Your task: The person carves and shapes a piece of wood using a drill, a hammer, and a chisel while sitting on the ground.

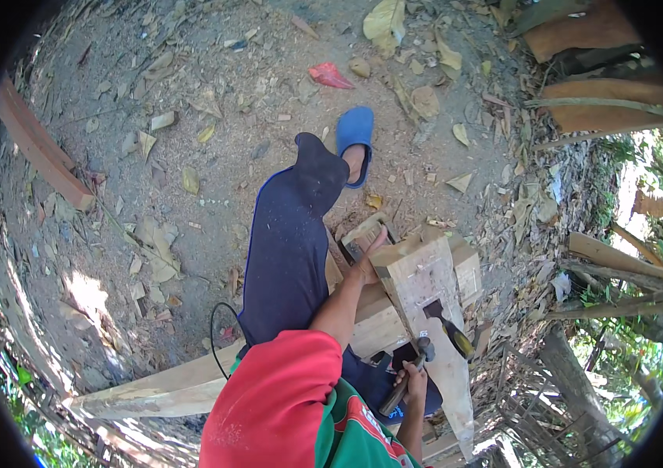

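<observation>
A pale, tapering wooden timber [427, 274] lies in front of me, to the right of my legs. My left hand [366, 264] is at its far left edge, closed on a small wooden block [363, 232]; some fingers are hidden behind the wood. Lower down, my right hand [414, 382] grips a hammer [424, 348] by its handle, the metal head close to the timber's face. On that face rests a chisel [456, 338] with a black and yellow handle. Its upper end meets a dark patch [432, 309], a hole or a blade, I cannot tell which.
A long beam [164, 392] runs beneath my legs to the left. Wooden planks [39, 148] lie at far left; bark slabs [608, 105] and cut branches line the right side. Leaves and wood chips litter the dirt around my blue clog [356, 129].
</observation>
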Available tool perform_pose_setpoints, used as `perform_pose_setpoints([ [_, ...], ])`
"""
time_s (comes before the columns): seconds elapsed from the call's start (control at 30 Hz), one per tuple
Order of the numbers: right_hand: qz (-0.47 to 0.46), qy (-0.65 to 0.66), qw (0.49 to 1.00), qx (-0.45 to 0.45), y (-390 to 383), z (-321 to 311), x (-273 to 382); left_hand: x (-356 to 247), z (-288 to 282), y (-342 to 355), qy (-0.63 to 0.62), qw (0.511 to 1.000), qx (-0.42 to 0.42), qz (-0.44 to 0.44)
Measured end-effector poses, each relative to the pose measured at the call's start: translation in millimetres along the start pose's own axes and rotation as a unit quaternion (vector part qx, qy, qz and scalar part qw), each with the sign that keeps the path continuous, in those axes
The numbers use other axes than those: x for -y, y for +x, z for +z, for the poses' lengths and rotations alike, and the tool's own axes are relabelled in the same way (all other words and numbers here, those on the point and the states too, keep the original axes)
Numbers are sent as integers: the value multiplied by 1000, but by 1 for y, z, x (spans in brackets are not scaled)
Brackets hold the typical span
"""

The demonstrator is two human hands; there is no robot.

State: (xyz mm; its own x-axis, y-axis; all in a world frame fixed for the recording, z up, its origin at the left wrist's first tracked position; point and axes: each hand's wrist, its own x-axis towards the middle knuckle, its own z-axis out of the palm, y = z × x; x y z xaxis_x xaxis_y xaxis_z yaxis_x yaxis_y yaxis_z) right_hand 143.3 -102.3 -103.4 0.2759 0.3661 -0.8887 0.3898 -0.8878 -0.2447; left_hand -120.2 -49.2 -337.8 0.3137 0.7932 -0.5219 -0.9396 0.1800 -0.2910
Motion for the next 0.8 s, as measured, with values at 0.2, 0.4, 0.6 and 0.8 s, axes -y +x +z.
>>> perform_pose_setpoints([
  [0.2,60,40,997,-7,-1,7,12,-20,31,-4,86,991,-100,-27],
  [0.4,94,43,994,-23,-3,9,21,-17,16,16,116,989,-87,-31],
  [0.6,88,56,994,-32,1,11,15,-16,21,12,111,990,-87,-14],
  [0.8,62,46,996,-40,0,12,3,-9,7,1,23,999,-15,-21],
])
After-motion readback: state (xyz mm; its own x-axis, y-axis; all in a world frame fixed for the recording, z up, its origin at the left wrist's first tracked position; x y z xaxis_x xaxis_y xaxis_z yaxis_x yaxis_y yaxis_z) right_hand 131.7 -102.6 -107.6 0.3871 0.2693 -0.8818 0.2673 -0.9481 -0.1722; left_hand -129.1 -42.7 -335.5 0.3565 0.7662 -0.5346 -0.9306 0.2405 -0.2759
